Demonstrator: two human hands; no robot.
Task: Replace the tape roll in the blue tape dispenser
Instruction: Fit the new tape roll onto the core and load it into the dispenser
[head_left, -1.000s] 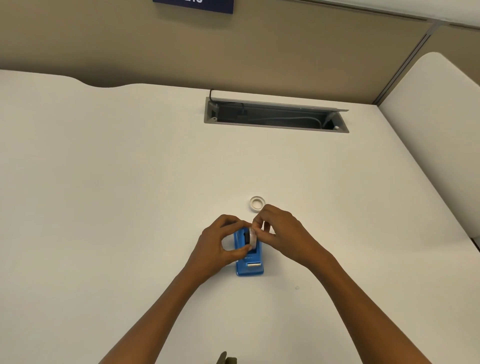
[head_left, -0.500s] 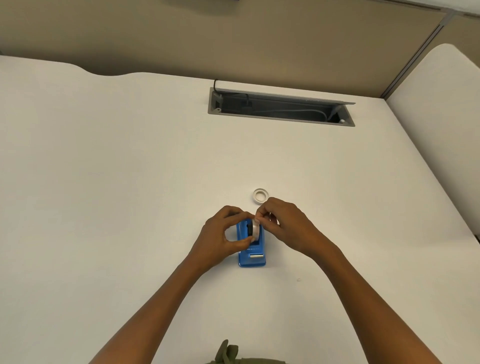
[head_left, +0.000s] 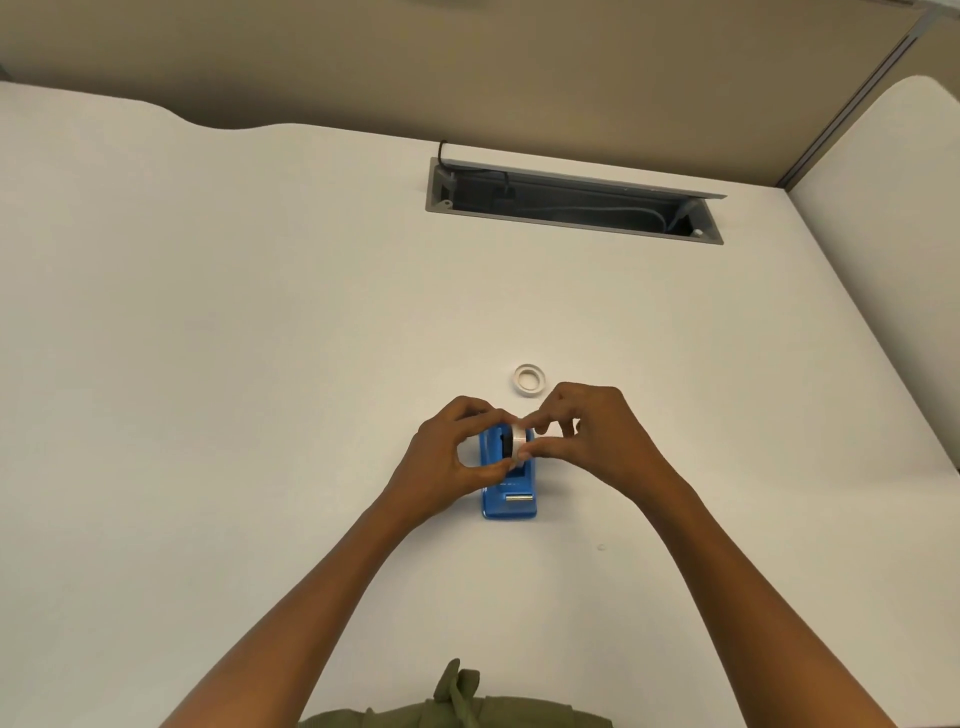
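The blue tape dispenser (head_left: 510, 493) stands on the white desk (head_left: 260, 364), its metal cutter towards me. Just above its open well, a white tape roll (head_left: 517, 442) is held on edge with a black hub at its left side. My left hand (head_left: 447, 462) pinches the roll and hub from the left. From the right, my right hand (head_left: 597, 436) grips the roll with thumb and fingers. A second small white ring (head_left: 530, 379), an empty-looking tape core, lies flat on the desk just beyond my right hand.
A grey cable tray opening (head_left: 571, 205) is sunk into the desk at the back, with cables inside. A beige partition wall (head_left: 467, 67) runs behind the desk. Another white desk (head_left: 893, 218) adjoins on the right. Olive clothing (head_left: 457, 706) shows at the bottom edge.
The roll, held by both hands, has stayed over the dispenser's well. The camera has tilted slightly, shifting the scene down in the frame.
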